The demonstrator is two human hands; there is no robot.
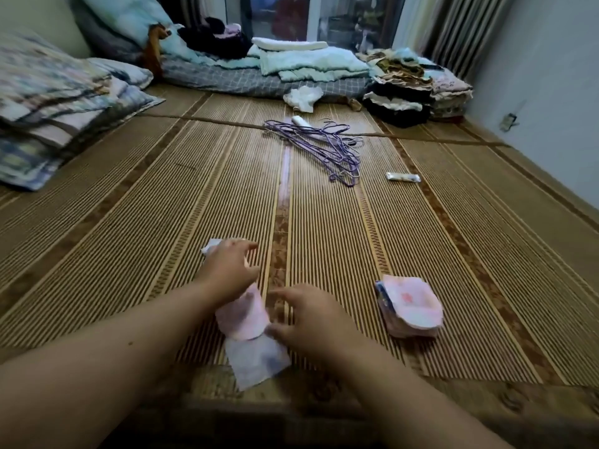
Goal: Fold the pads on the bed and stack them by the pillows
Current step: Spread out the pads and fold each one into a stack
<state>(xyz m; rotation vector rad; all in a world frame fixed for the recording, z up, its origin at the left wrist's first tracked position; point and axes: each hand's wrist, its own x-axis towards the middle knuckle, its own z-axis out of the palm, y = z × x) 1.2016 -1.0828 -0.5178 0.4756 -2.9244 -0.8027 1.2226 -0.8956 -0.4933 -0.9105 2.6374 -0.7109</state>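
Observation:
A long pink and pale lilac pad (246,322) lies lengthwise on the bamboo mat near the bed's front edge. My left hand (230,270) rests on its far part with fingers loosely curled over it; a white end pokes out beyond the knuckles. My right hand (311,315) lies on the mat right beside the pad's middle, thumb touching its edge, fingers spread. To the right sits a small stack of folded pink pads (410,307). The pillows (55,102) are piled at the far left.
Purple wire hangers (327,147) lie mid-bed, with a small wrapped packet (403,177) to their right. Folded bedding (311,64) and piles of clothes (408,89) line the far side by the window. A wall runs along the right.

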